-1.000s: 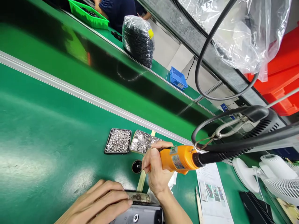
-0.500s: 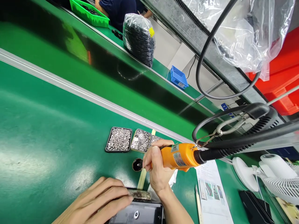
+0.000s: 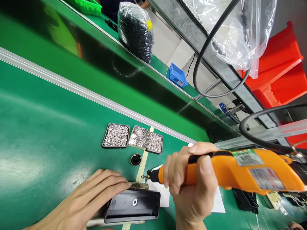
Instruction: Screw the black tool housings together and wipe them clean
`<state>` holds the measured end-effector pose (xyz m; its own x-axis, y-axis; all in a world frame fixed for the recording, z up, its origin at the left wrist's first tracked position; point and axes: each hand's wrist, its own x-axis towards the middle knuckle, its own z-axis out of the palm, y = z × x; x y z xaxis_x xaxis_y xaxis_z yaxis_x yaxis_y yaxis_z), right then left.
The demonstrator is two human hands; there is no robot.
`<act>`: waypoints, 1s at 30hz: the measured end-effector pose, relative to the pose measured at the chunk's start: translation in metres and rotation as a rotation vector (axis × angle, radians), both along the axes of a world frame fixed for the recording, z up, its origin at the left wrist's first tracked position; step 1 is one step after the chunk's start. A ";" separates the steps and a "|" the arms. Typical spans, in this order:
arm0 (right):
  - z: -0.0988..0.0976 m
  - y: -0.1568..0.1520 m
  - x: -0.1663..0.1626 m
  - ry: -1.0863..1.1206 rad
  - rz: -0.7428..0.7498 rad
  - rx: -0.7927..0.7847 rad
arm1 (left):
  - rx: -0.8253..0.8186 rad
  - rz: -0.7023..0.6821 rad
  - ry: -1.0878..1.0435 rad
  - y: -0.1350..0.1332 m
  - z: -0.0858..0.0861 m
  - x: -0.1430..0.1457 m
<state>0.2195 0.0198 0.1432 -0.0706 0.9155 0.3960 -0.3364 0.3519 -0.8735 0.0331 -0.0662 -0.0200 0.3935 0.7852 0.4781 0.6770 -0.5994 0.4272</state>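
Note:
My right hand (image 3: 194,179) is wrapped around an orange electric screwdriver (image 3: 249,169). The tool lies nearly level, its bit pointing left, beyond and above the far edge of a black plastic housing (image 3: 121,211). In the housing's recess sits a small round washer-like piece (image 3: 135,202) with a dark centre. My left hand (image 3: 88,198) holds the housing by its left end, with long fingers along the far edge; the thumb is mostly hidden. Behind the housing runs a worn, dull block (image 3: 139,186). A small round cup of dark liquid or grease (image 3: 136,159) stands beyond it.
Shallow trays of small metal parts stand further back: a left tray (image 3: 103,142), a middle tray (image 3: 129,142) and a right tray (image 3: 162,147). A metal rail (image 3: 79,91) crosses the green table. Black cable (image 3: 195,73) loops overhead. Across the bench are a bagged black bundle (image 3: 135,35) and a person.
The screwdriver and my right hand have moved right and nearer, away from the cup, uncovering the right tray. The view has shifted, showing more of the housing. My left hand stays on it.

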 end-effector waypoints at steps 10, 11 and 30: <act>-0.022 -0.042 0.010 -0.082 0.093 0.016 | -0.031 -0.054 -0.146 0.006 0.018 0.008; -0.026 -0.042 0.011 -0.093 0.117 0.046 | -0.028 -0.055 -0.157 0.007 0.020 0.009; -0.043 -0.047 0.012 -0.171 0.144 0.046 | -0.021 -0.066 -0.136 0.008 0.030 0.011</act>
